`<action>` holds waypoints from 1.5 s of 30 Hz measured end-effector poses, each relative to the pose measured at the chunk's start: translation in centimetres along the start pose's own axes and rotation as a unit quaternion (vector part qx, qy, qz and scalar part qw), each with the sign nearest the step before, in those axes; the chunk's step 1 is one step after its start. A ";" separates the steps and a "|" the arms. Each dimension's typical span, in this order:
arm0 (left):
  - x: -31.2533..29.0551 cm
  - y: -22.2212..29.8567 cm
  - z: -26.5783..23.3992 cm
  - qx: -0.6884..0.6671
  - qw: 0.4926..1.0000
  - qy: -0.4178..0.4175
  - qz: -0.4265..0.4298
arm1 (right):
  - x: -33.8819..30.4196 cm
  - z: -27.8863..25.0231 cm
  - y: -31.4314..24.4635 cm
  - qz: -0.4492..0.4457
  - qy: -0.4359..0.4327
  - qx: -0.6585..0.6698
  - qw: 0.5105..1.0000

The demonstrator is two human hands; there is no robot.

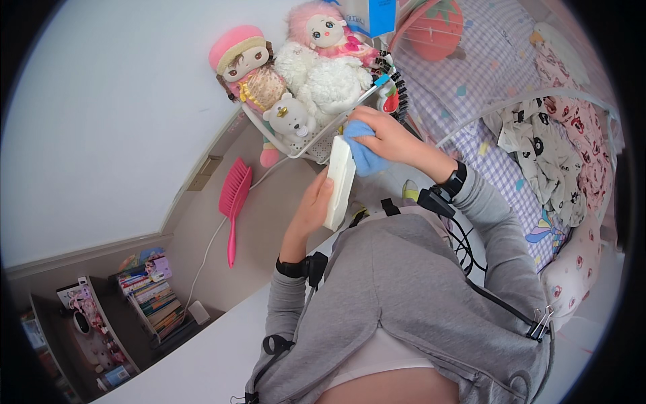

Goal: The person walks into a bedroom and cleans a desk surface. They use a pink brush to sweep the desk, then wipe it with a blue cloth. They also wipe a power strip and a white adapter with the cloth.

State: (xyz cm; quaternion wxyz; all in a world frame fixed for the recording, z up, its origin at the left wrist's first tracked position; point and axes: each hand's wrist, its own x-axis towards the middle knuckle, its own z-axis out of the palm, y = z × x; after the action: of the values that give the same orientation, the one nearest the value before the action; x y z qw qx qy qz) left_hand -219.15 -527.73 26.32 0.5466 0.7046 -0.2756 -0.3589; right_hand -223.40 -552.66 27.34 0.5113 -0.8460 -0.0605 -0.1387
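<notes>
My left hand (313, 202) is closed around the side of a long white box-like object (340, 180), held tilted in front of my body. Its exact kind is not clear. In my right hand (391, 138) is a bunched blue cloth (364, 151), pressed to the upper right edge of the white object. The fingers of that hand curl over the cloth and partly hide it. Just beyond both hands stands a white basket (301, 149) holding plush toys, among them a white bear figure (293, 120) and a doll in a pink hat (246, 62).
A pink brush (235, 192) hangs on the wall at the left, near a white cable. Lower left are shelves with books (156, 299). To the right lies a bed with a checked purple sheet (494, 165) and a heap of printed fabric (545, 158). A blue box (375, 17) stands behind the basket.
</notes>
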 end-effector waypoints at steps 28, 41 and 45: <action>0.8 1.6 1.7 0.312 0.947 0.003 0.072 | -3.3 0.8 0.7 0.056 -0.054 -0.096 0.992; 7.5 -6.2 3.7 0.351 0.933 -0.021 0.079 | -10.9 -5.7 6.7 0.165 0.090 -0.212 0.959; 13.8 -11.1 3.9 0.469 0.882 0.029 -0.011 | -14.0 -5.4 7.9 0.176 0.097 -0.199 0.959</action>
State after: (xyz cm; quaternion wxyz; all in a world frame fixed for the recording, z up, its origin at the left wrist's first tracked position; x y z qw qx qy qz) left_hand -214.14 -537.98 12.19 0.1556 0.8919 -0.3880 -0.1727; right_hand -235.73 -560.59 18.85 0.3524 -0.9105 0.1680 -0.1367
